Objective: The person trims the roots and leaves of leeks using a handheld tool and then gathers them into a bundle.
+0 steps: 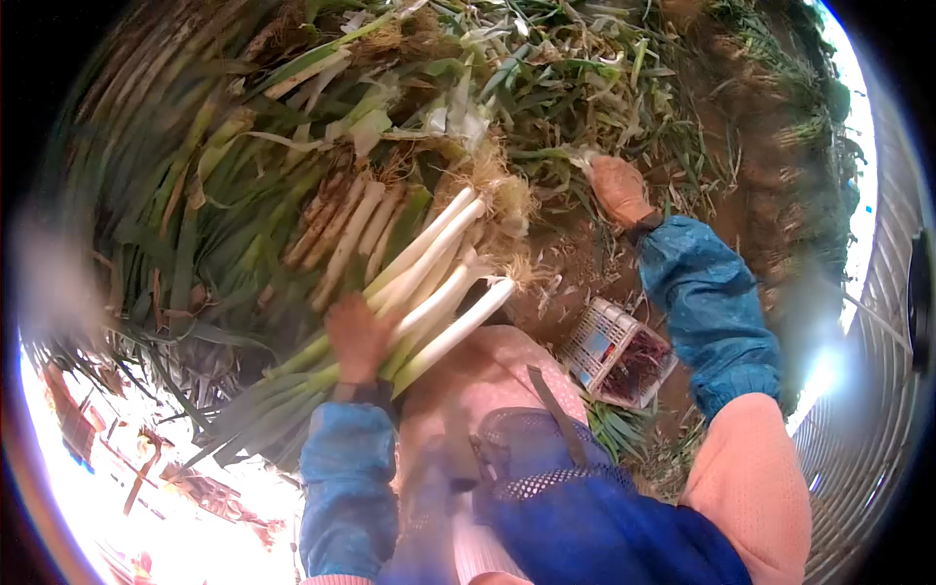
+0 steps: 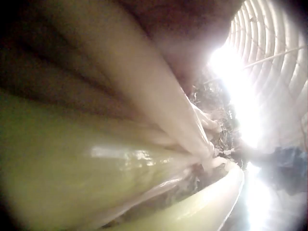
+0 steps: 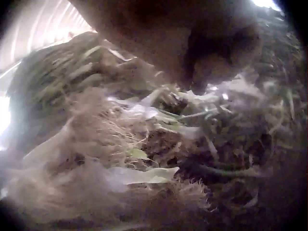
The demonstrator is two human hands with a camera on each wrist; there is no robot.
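Note:
Several white-stemmed leeks [image 1: 429, 258] lie in a bunch over the person's lap, roots toward the upper right. The left hand [image 1: 359, 339] grips them around the greener part of the stems. Pale stems [image 2: 144, 82] fill the left wrist view, with part of the hand [image 2: 187, 29] above them. Out to the right, the right hand [image 1: 620, 190] is over the litter of leaves, its curled fingers pinching a pale peeled leaf [image 1: 575, 156]. In the right wrist view the hand [image 3: 178, 38] covers part of that scrap, and leek roots [image 3: 106, 120] show below left.
A large pile of untrimmed leeks [image 1: 195, 214] lies on the left. Peeled leaves [image 1: 604, 88] are heaped at the top. A white plastic basket [image 1: 595, 336] with dark reddish contents stands on the soil right of the lap. Ribbed greenhouse sheeting [image 1: 868, 429] curves along the right.

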